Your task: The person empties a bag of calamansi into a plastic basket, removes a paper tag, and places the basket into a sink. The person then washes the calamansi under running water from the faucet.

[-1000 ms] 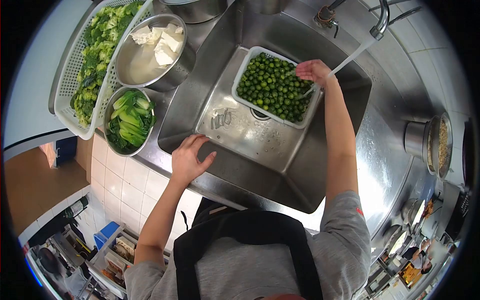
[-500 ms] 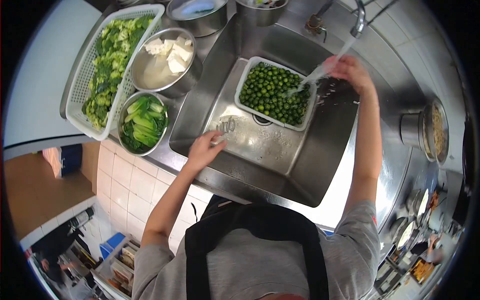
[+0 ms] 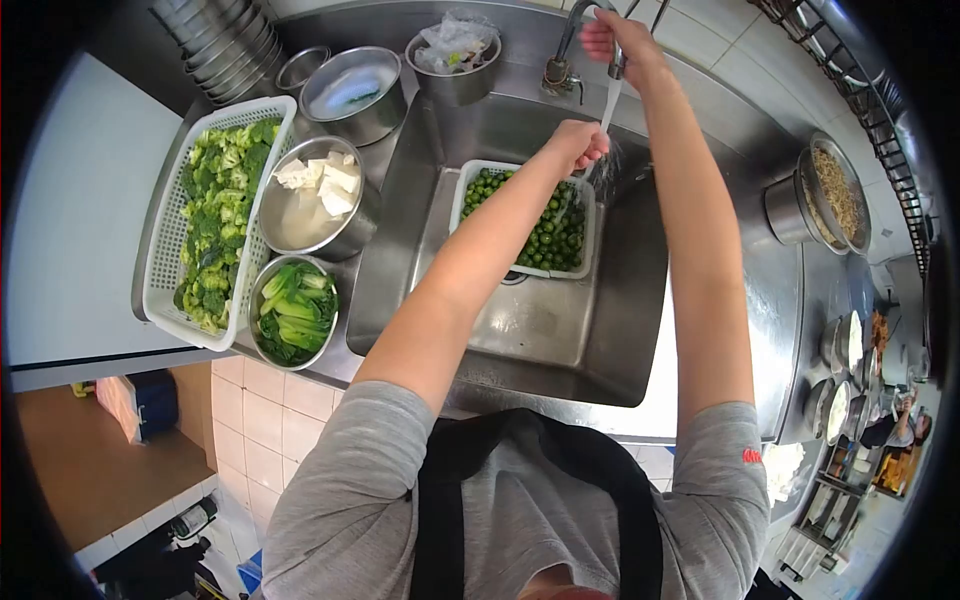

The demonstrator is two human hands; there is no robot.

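1. White basket (image 3: 592, 225) of small green fruit (image 3: 565, 240): down in the sink, far half, and it looked fairly heavy, the plastic stiff, the wet rim probably slick. The fruit seemed firm but ready to roll. Best hold, I'd say, was the two short sides, left and right, kept level.
2. Left hand (image 3: 578, 145), here, just above the basket's far right part, by the running water (image 3: 611, 105)! Fingers curled in; whether they gripped anything, I couldn't tell. Its forearm crossed over the fruit.
3. Right hand (image 3: 625, 48), farther out and up at the faucet (image 3: 616, 70), fingers bent; a grip on the spout, I couldn't tell.
4. Now edges, from the left: broccoli basket (image 3: 163, 240), steel pot (image 3: 362, 215) of white chunks and bowl (image 3: 337, 300) of leafy greens crowded the sink's left lip, leaving little room that side.
5. Sink (image 3: 530, 330) next: more floor on the near side, a narrower gap to the right wall, steep walls all round.
6. Far right, a steel pot (image 3: 785, 212) sat well apart.
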